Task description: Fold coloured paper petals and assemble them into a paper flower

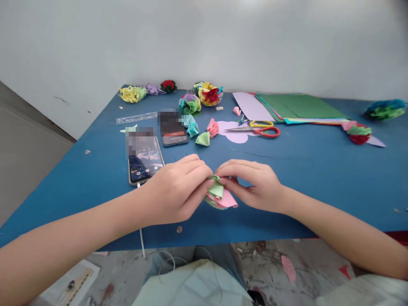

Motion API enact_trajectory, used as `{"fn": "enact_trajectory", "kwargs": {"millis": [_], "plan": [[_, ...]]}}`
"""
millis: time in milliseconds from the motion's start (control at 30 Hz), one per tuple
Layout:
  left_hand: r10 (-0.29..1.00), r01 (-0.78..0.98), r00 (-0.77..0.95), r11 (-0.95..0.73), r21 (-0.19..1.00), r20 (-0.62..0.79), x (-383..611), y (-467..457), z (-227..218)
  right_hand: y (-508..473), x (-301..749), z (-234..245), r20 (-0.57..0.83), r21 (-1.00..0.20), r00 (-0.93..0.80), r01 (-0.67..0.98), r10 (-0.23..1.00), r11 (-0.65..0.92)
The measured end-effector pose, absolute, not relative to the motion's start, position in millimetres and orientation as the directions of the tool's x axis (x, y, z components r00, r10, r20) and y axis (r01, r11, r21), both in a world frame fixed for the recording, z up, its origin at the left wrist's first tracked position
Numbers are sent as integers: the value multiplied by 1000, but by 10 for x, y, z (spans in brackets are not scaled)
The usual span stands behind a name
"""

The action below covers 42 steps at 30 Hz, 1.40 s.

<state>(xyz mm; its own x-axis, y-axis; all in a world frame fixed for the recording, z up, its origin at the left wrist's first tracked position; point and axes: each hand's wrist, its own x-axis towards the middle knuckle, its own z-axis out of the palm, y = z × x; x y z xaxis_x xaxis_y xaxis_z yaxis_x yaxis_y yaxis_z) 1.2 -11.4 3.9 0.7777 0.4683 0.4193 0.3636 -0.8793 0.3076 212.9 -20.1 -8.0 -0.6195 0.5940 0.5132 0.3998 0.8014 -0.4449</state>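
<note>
Between my two hands, just above the front part of the blue table (287,178), is a paper flower (219,196) of light green and pink folded pieces. My left hand (186,187) closes on its left side with thumb and fingers. From the right, my right hand (251,182) pinches the top edge of the green paper between thumb and fingertips. Parts of the flower are hidden behind my left fingers. Beyond my hands lie loose folded pieces: a green one (203,139), a pink one (213,127) and a turquoise one (191,126).
Two phones, one (145,159) with a white cable, lie left of centre near a clear ruler (137,118). Scissors (263,128) rest on a purple paper flower shape (237,136). Coloured sheets (299,106) and several finished paper flowers (208,94) stand by the wall.
</note>
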Motion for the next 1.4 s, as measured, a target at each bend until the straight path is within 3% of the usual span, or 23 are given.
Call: {"fn": "enact_trajectory", "kwargs": {"millis": [200,467,700,833,1033,1133,1300,1400], "plan": [[504,403,782,-857,319,367,39,-134,73,-188,2137,-104,536,-426,-600,416,594,804],[473,426,822,-881,207,316,46,-144,86,-174,2145,-91,508,-401,-640,416,576,816],[456,423,819,-890,170,348,53,-149,76,-201,2136,-133,490,-376,-677,404,549,834],[437,399,824,-900,178,361,50,-141,87,-232,2144,-118,549,-272,-686,393,477,878],[354,357,854,-932,65,383,27,-113,88,-255,2141,-77,583,-240,-680,380,446,893],[365,353,862,-930,100,352,21,-119,92,-290,2102,-104,615,-231,-632,428,472,874],[481,410,842,-866,287,245,35,-146,134,-339,2053,-151,662,-226,-552,498,507,837],[522,445,828,-834,326,205,54,-158,138,-358,2057,-179,655,-187,-561,529,506,828]]}}
